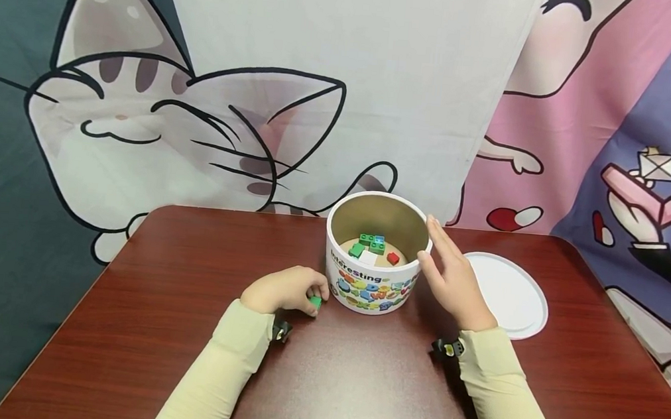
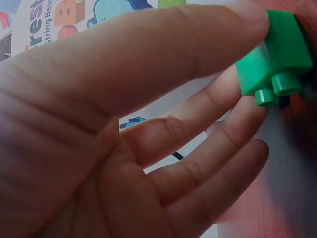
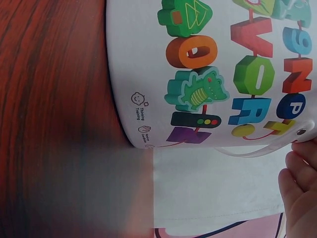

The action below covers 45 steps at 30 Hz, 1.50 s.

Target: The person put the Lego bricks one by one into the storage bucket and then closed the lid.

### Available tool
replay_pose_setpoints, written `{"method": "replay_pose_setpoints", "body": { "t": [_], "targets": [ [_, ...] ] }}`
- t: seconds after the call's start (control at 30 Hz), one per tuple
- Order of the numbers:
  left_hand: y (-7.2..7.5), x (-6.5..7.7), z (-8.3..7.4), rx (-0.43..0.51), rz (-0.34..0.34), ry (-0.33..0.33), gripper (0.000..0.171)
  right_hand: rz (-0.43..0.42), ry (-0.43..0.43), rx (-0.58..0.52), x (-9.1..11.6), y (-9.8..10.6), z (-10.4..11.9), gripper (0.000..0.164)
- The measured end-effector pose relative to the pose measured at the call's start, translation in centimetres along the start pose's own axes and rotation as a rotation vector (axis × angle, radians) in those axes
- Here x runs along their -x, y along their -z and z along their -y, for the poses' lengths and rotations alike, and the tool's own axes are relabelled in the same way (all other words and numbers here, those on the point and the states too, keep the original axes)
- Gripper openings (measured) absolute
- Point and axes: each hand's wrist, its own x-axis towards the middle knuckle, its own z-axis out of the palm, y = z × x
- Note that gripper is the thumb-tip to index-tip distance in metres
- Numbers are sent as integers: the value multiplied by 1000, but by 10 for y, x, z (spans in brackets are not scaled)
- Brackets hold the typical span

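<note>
A round white bucket (image 1: 371,292) printed with colourful letters stands upright on the table. Inside it lie several building blocks, among them a green block (image 1: 356,250), a red block (image 1: 393,258) and a white block (image 1: 368,257). Just left of the bucket, my left hand (image 1: 292,289) pinches a green building block (image 2: 277,54) between thumb and fingers, low over the table, its studs showing in the left wrist view. My right hand (image 1: 455,283) rests against the bucket's right side with its fingers straight, fingertips at the rim near the handle (image 3: 262,151).
A round white lid (image 1: 510,295) lies flat on the brown table (image 1: 191,356), to the right of the right hand. Behind the table's back edge hangs a cloth (image 1: 429,98) with cartoon drawings. Each wrist wears a small dark camera strap.
</note>
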Motion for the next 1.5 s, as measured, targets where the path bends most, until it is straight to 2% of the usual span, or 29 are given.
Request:
{"method": "replay_pose_setpoints", "body": {
  "t": [0.2, 0.37, 0.53, 0.8, 0.93, 1.1, 1.23, 1.5],
  "targets": [
    [-1, -1, 0, -16, 10, 21, 24, -8, 8, 0, 0, -1, -1, 63],
    [-2, -2, 2, -35, 19, -12, 22, -11, 14, 0, 0, -1, -1, 62],
    [-1, -3, 3, -10, 31, -44, 19, -7, 10, -2, 0, -1, -2, 62],
    [5, 0, 5, 35, -2, -63, 16, -12, 8, -6, 1, -2, -3, 62],
    [9, 2, 7, 21, -61, -82, 15, -18, 15, -3, 0, -2, -3, 62],
    [14, 5, 9, -4, -175, -89, 16, -30, 22, -6, 0, -3, -3, 62],
    [17, 7, 12, -9, -278, -125, 16, -36, 23, -7, 0, -3, -3, 62],
    [20, 9, 14, 2, -424, -158, 18, -30, 14, -12, 1, -3, -2, 62]
  ]
}}
